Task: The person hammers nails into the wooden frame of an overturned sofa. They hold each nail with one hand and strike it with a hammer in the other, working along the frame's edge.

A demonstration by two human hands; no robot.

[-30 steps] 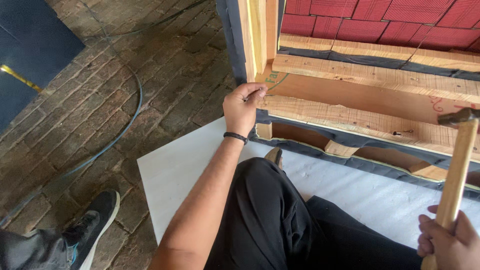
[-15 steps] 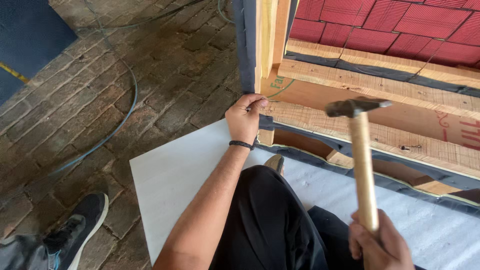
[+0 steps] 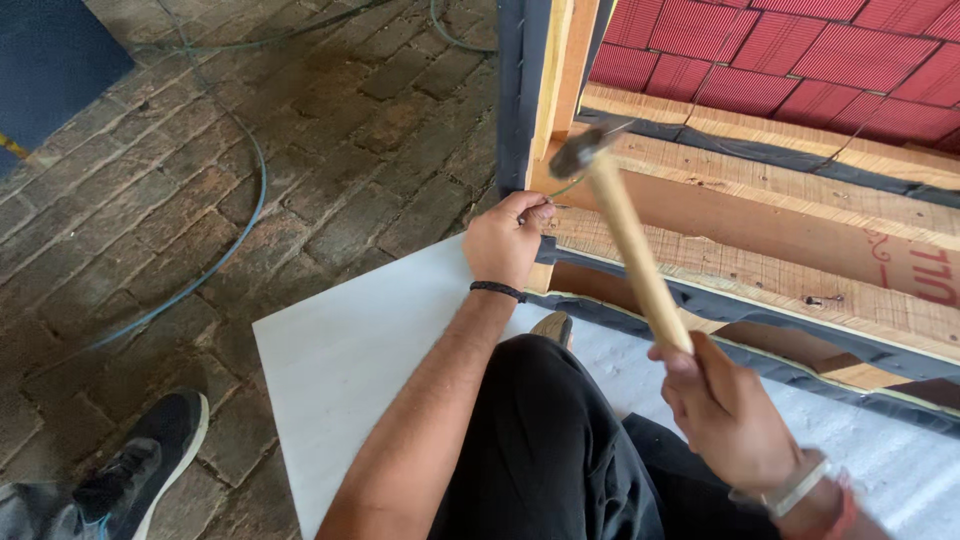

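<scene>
My left hand [image 3: 507,240] pinches something small, too small to identify, against the corner of a wooden frame [image 3: 760,210] wrapped in dark fabric. A black band circles that wrist. My right hand [image 3: 725,405] grips the wooden handle of a hammer [image 3: 625,235]. The hammer's metal head, blurred, is just above and to the right of my left fingertips, near the frame's upright post [image 3: 555,90]. My knee in black trousers [image 3: 530,440] sits between the two arms.
A white board [image 3: 350,370] lies on the brick floor [image 3: 200,180] under me. A thin cable [image 3: 235,235] curves across the bricks. Someone's dark shoe [image 3: 140,475] is at lower left. Red padded upholstery [image 3: 800,50] fills the frame's far side.
My right hand swung the hammer from the far right across to the left, bringing its head down close to my left fingers. My left hand stayed at the frame corner.
</scene>
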